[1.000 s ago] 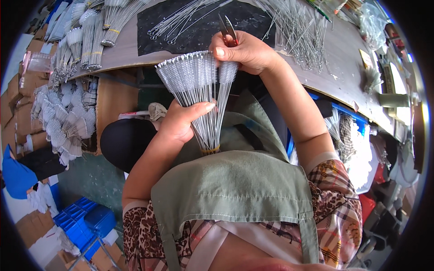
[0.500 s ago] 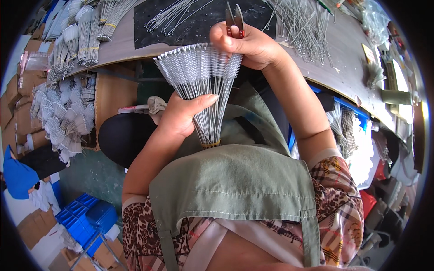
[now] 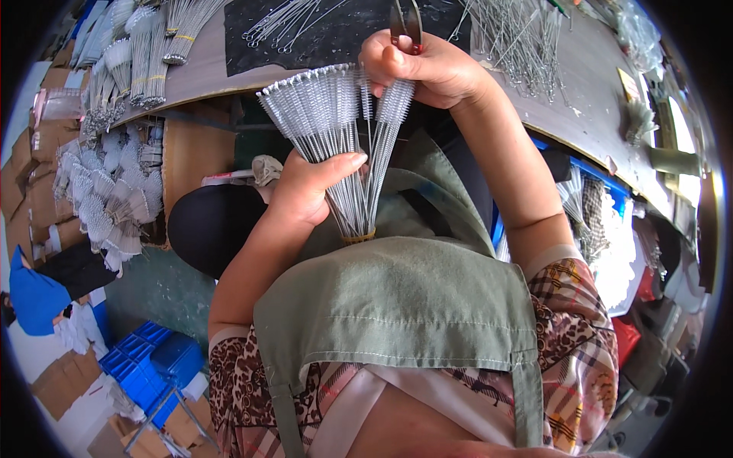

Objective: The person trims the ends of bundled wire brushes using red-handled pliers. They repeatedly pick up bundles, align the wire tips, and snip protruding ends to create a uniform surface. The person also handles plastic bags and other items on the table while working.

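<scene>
A fanned bundle of wire-handled tube brushes (image 3: pixel 324 103) stands in front of my chest, white bristle heads up. Near their lower ends a yellow band (image 3: pixel 360 238) gathers the handles. My left hand (image 3: pixel 305 187) is closed around the handles, thumb across the front. Up at the bristle heads, my right hand (image 3: pixel 431 72) has its thumb and fingers at the right part of the fan. Small pliers (image 3: pixel 406 23) with red on the handles are held in that same hand, metal jaws pointing away from me. A gap separates some right-hand brushes from the rest.
Beyond my hands is a table with a black mat (image 3: pixel 321 49). Loose looped wires (image 3: pixel 515 49) lie at its right, banded brush bundles (image 3: pixel 149 65) at its left. More brushes (image 3: pixel 114 191) are heaped lower left, near blue crates (image 3: pixel 149 355).
My right hand has shifted slightly right, and the pliers have moved farther away. The gap in the brush fan has widened, with the right-hand brushes parted from the others.
</scene>
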### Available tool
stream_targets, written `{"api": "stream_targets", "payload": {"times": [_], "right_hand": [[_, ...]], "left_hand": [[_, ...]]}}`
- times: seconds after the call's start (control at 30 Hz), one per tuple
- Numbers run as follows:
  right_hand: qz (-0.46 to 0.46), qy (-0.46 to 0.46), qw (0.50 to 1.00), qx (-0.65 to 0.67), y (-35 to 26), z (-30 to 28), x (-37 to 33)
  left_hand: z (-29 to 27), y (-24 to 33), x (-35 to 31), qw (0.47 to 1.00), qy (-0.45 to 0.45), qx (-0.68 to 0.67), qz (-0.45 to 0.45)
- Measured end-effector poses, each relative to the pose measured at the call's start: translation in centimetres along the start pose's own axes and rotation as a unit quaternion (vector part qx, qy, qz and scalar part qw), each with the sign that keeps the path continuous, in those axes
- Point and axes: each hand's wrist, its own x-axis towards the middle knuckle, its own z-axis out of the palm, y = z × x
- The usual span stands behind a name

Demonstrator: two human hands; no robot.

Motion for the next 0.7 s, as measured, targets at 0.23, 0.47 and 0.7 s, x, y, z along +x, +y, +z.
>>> {"api": "stream_targets", "payload": {"times": [0.23, 0.47, 0.7], "right_hand": [[0.04, 0.036, 0.997, -0.046, 0.2, -0.1, 0.2], [0.07, 0.119, 0.99, 0.005, 0.1, 1.7, 0.6], [0.033, 0.075, 0.997, 0.015, 0.6, 0.6, 0.5]], "left_hand": [[-0.9, 0.0, 0.1, 1.0, -0.004, 0.001, -0.013], [-0.5, 0.0, -0.2, 1.0, -0.021, 0.007, 0.006], [-0.7, 0.0, 0.2, 0.999, -0.036, -0.001, -0.014]]}}
